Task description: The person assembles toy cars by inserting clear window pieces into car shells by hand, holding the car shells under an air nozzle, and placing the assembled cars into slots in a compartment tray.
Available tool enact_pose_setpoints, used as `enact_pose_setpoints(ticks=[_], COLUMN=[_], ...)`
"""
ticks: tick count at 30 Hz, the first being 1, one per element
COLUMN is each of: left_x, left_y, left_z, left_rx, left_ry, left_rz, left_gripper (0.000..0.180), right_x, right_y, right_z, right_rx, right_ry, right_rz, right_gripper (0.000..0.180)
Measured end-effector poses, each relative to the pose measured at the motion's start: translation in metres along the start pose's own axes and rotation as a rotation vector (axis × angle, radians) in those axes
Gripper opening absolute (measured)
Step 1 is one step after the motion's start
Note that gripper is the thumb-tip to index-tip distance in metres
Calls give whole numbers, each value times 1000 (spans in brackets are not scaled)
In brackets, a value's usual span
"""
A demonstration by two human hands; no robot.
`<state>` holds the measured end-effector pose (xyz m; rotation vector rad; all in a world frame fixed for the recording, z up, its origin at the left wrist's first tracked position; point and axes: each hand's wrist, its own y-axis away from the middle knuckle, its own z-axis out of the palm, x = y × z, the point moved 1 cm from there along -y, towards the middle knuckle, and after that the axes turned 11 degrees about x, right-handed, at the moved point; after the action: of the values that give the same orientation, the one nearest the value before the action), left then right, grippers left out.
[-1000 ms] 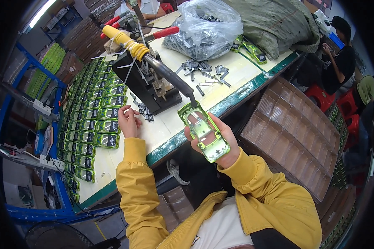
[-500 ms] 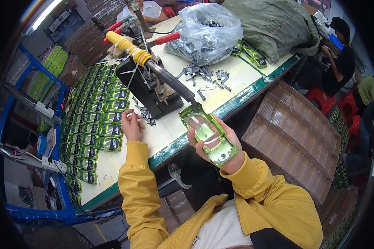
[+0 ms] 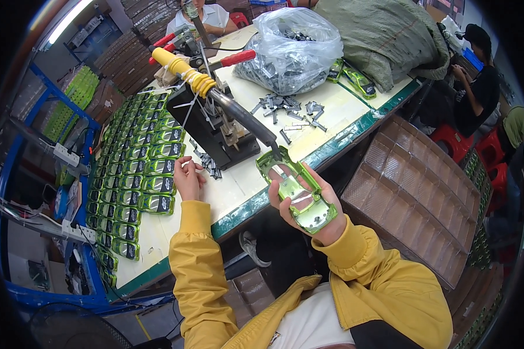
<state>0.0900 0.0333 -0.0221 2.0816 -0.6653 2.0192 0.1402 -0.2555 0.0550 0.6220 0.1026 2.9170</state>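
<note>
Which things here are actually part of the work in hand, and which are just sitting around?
In use:
green shell, held in the right hand
small metal clips, by the left hand
lever press
rows of green shells

Lying about:
clear bag of parts
loose metal parts
grey-green sack
brown trays

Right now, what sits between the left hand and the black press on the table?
In the head view, a small heap of grey metal clips lies between the left hand and the black press; the fingertips are at its edge.
</note>
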Motion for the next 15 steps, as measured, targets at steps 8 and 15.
enact_pose_setpoints(ticks=[8,15], left_x=[3,4], left_y=[1,2], left_z=[0,2], left_rx=[10,9], left_ry=[0,0], left_rz=[-3,-15], left_gripper=[11,12], right_x=[-1,-4], right_y=[2,4], right_z=[1,1], right_rx=[28,36], right_ry=[15,63], right_rz=[26,9], right_gripper=[37,39])
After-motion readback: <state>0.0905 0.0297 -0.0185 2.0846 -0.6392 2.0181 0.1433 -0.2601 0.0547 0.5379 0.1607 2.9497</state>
